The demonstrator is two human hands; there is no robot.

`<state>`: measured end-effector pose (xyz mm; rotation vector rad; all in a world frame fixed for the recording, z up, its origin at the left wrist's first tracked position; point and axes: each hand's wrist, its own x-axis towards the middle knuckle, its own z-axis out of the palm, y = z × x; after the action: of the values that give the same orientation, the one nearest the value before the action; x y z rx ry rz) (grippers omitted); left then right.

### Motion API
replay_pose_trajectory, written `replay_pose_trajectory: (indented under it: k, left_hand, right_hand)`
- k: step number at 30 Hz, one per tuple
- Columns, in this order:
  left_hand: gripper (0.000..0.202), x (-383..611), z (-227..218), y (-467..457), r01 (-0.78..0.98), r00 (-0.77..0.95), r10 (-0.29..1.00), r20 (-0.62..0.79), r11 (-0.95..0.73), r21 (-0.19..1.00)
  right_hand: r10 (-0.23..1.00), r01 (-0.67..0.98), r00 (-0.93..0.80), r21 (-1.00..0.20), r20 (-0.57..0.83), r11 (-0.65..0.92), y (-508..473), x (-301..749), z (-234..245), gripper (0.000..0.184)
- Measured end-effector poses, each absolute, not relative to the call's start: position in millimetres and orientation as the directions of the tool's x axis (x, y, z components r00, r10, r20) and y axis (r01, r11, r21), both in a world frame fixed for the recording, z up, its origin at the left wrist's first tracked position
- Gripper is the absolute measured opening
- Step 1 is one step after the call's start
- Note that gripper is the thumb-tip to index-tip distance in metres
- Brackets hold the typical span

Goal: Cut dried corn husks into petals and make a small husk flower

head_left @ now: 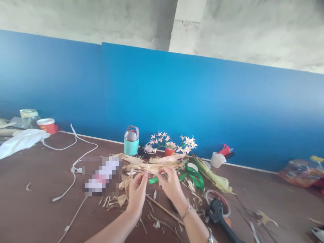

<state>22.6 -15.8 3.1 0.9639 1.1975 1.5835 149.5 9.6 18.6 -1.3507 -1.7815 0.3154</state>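
Both hands were held over the brown table (27, 212), raised toward a layer of dried husks (136, 167). On the left hand (138, 192), thumb and forefinger were drawn close at the tips; on the right hand (172, 187), thumb and forefinger were likewise bent toward each other. Whether anything thin was pinched by either could not be told.

The husks were seen lying flat just beyond the fingertips, pale and papery, with loose scraps strewn nearer. Judged very light, dry and stiff along the grain; splitting lengthwise to be expected if bent sharply or gripped at a frayed edge. Hold best taken across the broad middle, with flat finger pads and little pressure.

Green ribbon (198, 181) was noted to the right of the husks, a short end showing between the hands. Smooth and shiny; judged limp and likely to slip, so best pinched close to the end.

A thin stick (164, 210) was found below the hands, apparently rigid, best lifted at mid-length. White flowers (188, 143) were spread about a red cup (170, 150); petals judged fragile, stems the safer hold.
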Motion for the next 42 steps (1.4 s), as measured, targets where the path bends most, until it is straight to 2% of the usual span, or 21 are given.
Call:
replay_pose_trajectory:
  k: [6, 14, 25, 33, 36, 42]
  left_hand:
    - [0.035, 23.6, 0.6, -17.8, -0.187, -0.218, 0.975, 0.052, -0.094, 0.978]
    - [0.033, 24.4, -3.4, -17.3, -0.165, -0.147, 0.986, 0.073, -0.097, 0.982]
    - [0.031, 24.9, -0.8, -19.2, -0.159, -0.161, 0.984, 0.076, -0.102, 0.982]
    - [0.031, 25.1, -3.5, -18.0, -0.183, -0.152, 0.986, 0.066, -0.094, 0.979]
    - [0.031, 25.4, -2.6, -18.7, -0.174, -0.154, 0.986, 0.059, -0.086, 0.981]
    - [0.032, 25.5, 0.1, -19.8, -0.165, -0.153, 0.987, 0.041, -0.067, 0.984]
  right_hand:
    - [0.784, 0.636, -0.109, -0.563, 0.611, 0.527, 3.2, 153.7, 41.7, 0.009]
    - [0.768, 0.639, -0.154, -0.531, 0.621, 0.557, -1.4, 149.5, 42.7, 0.011]
    - [0.872, 0.504, -0.076, -0.736, 0.484, 0.452, 2.3, 149.8, 44.8, 0.007]
    - [0.978, 0.253, -0.031, -0.945, 0.206, 0.207, -1.3, 150.8, 50.8, 0.013]
    - [0.980, 0.230, -0.024, -0.953, 0.197, 0.197, -0.9, 151.6, 50.2, 0.013]
    - [0.966, 0.331, -0.005, -0.912, 0.257, 0.244, -1.2, 149.7, 52.5, 0.009]
